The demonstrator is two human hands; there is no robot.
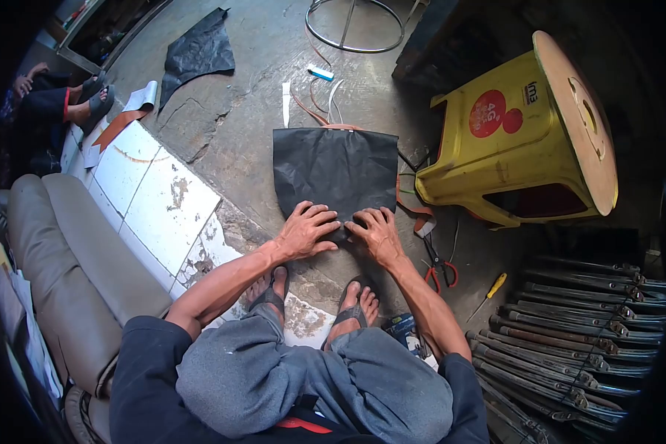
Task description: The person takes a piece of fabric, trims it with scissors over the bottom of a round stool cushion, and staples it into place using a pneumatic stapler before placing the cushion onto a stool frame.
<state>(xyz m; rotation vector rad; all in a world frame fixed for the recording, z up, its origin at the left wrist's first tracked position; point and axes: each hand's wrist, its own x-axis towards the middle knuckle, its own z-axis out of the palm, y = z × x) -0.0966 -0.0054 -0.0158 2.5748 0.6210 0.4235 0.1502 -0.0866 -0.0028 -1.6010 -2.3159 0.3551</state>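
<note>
A black sheet [335,169] lies spread in front of me, with strips of brown and white material showing past its far edge. On its near left part rests my left hand [307,231], fingers spread over the surface and thumb pointing inward. My right hand [376,235] presses on the near right part, its fingers bent but apart. The two hands are close together without touching. Neither holds anything that I can see. Red-handled scissors [440,272] and a yellow screwdriver [490,294] lie on the floor to the right.
A yellow plastic stool [496,133] lies tipped at the right, beside many metal bars [570,340]. Farther off are another black piece [197,55], a blue-and-white lighter-like item [320,72] and a metal ring frame [355,49]. A person's feet [96,103] show at upper left.
</note>
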